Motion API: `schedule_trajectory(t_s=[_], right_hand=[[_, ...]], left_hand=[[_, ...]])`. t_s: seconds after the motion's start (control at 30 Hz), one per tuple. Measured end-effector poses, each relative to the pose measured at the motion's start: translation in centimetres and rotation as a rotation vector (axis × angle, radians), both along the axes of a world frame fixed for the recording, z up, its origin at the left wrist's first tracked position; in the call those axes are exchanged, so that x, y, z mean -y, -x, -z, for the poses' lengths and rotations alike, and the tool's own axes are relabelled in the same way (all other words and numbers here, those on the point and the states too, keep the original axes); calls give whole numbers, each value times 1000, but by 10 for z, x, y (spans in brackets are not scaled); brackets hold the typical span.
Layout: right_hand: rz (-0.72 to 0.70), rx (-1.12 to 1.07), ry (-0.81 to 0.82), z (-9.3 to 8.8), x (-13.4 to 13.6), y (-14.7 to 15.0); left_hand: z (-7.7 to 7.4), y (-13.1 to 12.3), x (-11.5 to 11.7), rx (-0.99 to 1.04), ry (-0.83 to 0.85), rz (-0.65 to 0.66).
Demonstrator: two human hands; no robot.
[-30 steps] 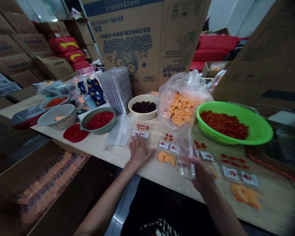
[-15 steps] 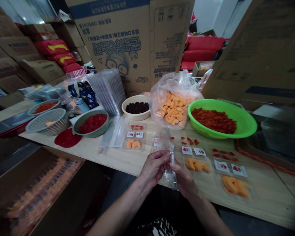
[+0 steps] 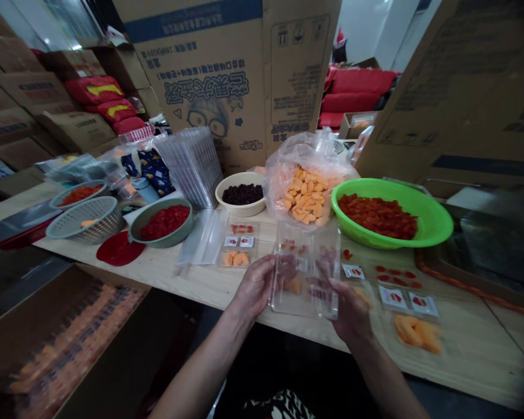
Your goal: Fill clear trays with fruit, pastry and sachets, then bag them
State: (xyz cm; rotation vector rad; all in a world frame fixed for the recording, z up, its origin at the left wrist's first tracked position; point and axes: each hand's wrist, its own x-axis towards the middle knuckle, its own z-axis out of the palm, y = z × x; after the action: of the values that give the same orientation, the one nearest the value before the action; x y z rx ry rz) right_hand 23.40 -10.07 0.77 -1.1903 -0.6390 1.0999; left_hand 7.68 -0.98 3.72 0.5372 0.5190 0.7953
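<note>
A clear plastic clamshell tray [image 3: 290, 302] hangs unfolded between my hands above the table's front edge. My left hand [image 3: 258, 284] grips its left side, fingers partly behind the plastic. On the right side, my right hand [image 3: 353, 307] pinches the other half near its edge. Through the plastic I see blurred red and orange pieces on the table. To the right lies a filled tray with red pieces, two printed sachets [image 3: 408, 299] and orange fortune-cookie-shaped pieces [image 3: 418, 333]. Left of my hands is a similar filled tray [image 3: 236, 244].
Behind stand a clear bag of orange pieces [image 3: 306, 195], a green basin of red-orange pieces [image 3: 436, 218], a cream bowl of dark pieces [image 3: 240, 206] and a grey-green bowl [image 3: 159, 237]. Stacked clear trays [image 3: 192, 166] rise at back left. An open carton [image 3: 109, 361] sits below left.
The clear tray, folded and edge-on before, is now spread open flat between my hands. My hands have moved apart, the left one leftward and the right one rightward.
</note>
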Motion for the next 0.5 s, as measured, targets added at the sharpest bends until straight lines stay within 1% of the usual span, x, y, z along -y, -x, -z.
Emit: schedule_trajectory(t_s=[0.07,0.13,0.2,0.27,0.33,0.37,0.43,0.47,0.5], right_hand=[[-7,283,-28,5,-4,-1],[-64,600,-6,7,-12,4],[-112,858,107,5,-21,14],[-106,1037,250,-2,-32,23],[-88,1114,320,-9,-44,25],[-87,1117,299,-12,-49,22],[-77,1089,172,-19,-59,4],[-52,1086,101,-23,-64,-12],[2,1096,57,-27,-68,-31]], left_hand=[[8,-3,-4,21,32,6],[16,-9,-4,15,58,-52],[19,-18,-2,10,78,-110],[19,-24,1,45,83,-90],[17,-27,2,78,44,-44],[15,-27,1,71,10,-35],[13,-26,-2,14,-60,-47],[13,-25,-4,-25,-82,-50],[12,-25,-7,-60,-92,-56]])
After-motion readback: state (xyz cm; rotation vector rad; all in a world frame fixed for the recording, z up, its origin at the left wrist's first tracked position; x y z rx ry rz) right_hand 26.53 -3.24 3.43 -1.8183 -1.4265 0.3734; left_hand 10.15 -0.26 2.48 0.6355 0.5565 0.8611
